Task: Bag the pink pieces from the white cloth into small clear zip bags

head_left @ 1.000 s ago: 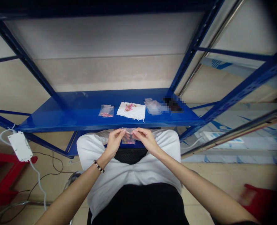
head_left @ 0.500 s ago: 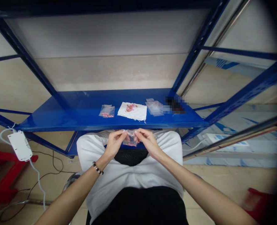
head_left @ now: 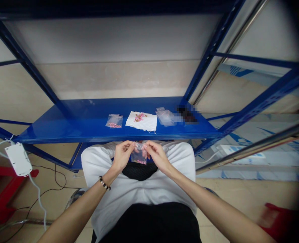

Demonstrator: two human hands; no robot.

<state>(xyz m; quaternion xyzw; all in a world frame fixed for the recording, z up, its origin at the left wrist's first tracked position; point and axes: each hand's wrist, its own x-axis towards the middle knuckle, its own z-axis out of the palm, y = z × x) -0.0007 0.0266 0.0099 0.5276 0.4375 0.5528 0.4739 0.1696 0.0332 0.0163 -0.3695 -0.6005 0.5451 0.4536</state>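
Note:
Both my hands are held up in front of my chest, just below the shelf edge. My left hand [head_left: 122,156] and my right hand [head_left: 157,156] pinch the top edge of a small clear zip bag [head_left: 139,155] between finger and thumb. Pink beads [head_left: 141,161] lie at the bottom of the bag. On the blue shelf sit a clear bag of pink beads [head_left: 114,120], a white paper or cloth [head_left: 141,121] bearing a pink pile [head_left: 139,117], and a stack of clear bags [head_left: 166,117].
A pixelated dark object [head_left: 187,114] lies at the shelf's right end. The blue steel rack [head_left: 88,135] surrounds me. A white power strip [head_left: 18,159] hangs at left with cables. Red stools [head_left: 0,192] [head_left: 275,219] stand on the floor at both sides.
The bag, bunched between my fingers half a second ago, now hangs lower and flatter. My hands have barely moved, and the view has shifted slightly.

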